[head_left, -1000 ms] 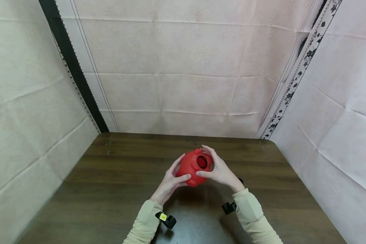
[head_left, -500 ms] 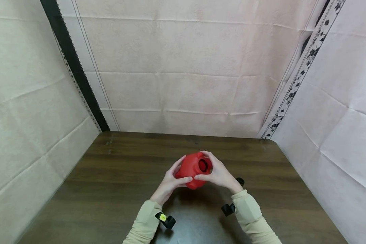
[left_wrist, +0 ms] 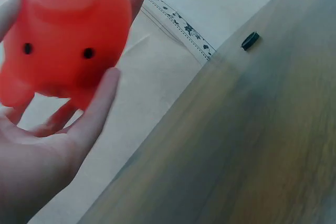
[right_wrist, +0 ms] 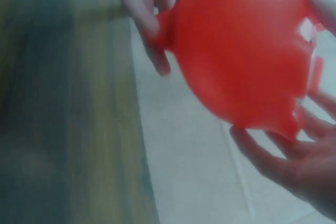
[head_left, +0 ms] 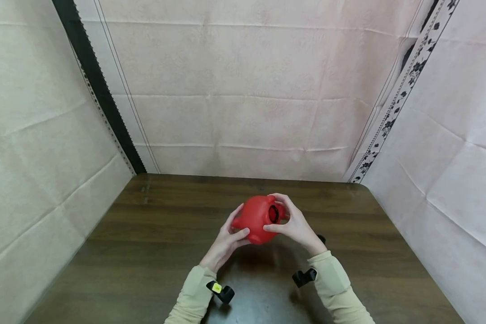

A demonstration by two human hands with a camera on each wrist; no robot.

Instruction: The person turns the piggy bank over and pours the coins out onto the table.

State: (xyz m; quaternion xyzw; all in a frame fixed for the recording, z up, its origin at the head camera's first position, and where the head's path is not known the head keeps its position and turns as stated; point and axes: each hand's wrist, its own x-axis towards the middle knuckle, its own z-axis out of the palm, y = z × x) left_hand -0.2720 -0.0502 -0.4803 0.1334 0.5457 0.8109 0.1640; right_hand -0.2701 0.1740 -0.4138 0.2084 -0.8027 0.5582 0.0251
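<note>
Above the tabletop (head_left: 154,234), both hands cradle a red piggy bank (head_left: 258,218): left hand (head_left: 225,243) gripping at its 8 o'clock, right hand (head_left: 294,225) clasping its 3 o'clock side.

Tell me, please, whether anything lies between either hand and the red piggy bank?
Nothing visible does: the left hand and the right hand both grip the red piggy bank directly, above the table.

Hands (left_wrist: 47,150) hold red pig (left_wrist: 65,35) (black cap (left_wrist: 250,41) on table (left_wrist: 252,145)).
</note>
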